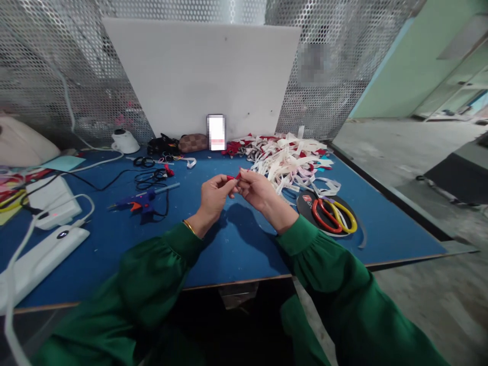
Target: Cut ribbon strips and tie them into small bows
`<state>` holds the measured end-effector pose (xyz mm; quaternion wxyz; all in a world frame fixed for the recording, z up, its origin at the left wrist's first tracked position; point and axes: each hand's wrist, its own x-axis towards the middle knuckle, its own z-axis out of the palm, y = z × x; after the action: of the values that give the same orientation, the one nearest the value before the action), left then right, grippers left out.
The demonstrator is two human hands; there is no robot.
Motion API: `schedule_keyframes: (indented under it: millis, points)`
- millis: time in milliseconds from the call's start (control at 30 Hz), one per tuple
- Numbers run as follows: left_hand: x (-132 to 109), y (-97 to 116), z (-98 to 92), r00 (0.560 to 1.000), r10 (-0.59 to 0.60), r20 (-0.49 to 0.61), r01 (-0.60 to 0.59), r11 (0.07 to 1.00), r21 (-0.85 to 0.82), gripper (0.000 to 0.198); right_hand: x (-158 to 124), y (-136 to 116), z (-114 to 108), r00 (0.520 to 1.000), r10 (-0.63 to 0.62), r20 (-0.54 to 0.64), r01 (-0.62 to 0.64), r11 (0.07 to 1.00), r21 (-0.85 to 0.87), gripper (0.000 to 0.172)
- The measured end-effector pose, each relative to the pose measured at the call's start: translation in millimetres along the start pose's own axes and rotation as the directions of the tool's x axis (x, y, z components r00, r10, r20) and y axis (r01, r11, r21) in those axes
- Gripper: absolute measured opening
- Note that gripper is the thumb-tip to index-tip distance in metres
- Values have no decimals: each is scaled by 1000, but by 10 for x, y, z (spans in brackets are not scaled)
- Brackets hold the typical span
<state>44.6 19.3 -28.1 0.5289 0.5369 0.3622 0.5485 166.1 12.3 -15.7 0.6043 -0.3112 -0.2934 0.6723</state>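
Observation:
Both my hands meet above the middle of the blue table, fingertips nearly touching. Between them is a small red piece of ribbon (238, 176), mostly hidden by the fingers. My left hand (214, 195) pinches it from one side, palm turned inward, a gold bangle at the wrist. From the other side my right hand (257, 189) pinches it between thumb and fingers. Just beyond the right hand spreads a loose heap of white, cream and red ribbon strips (285, 155). Scissors (327, 216) with one red and one yellow handle rest on a dark round spool (306, 204) right of that hand.
A blue glue gun (139, 200) lies left of my hands, its cord coiled behind. White power strips (46, 259) and cables fill the left side. A phone (217, 133) leans against the white board (206, 76), beside a brown checked pouch (192, 143). The table's right edge borders open floor.

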Motion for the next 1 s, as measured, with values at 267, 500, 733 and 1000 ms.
schedule_keyframes:
  millis: [267, 500, 733, 1000]
  points:
    - [183, 29, -156, 995, -12, -96, 4, 997, -78, 18, -24, -72, -77, 968, -231, 101, 243, 749, -616, 20]
    - [158, 77, -154, 998, -46, -53, 42, 996, -76, 20, -53, -110, -109, 749, -599, 283, 465, 171, -869, 15]
    - [139, 101, -145, 1000, -25, -10, 25, 998, -52, 18, -83, -109, -35, 870, -468, 155, 425, 551, -719, 14]
    - [121, 118, -132, 998, -60, 29, 61, 997, -54, 18, -106, -133, 16, 906, -419, 50, 383, 766, -517, 12]
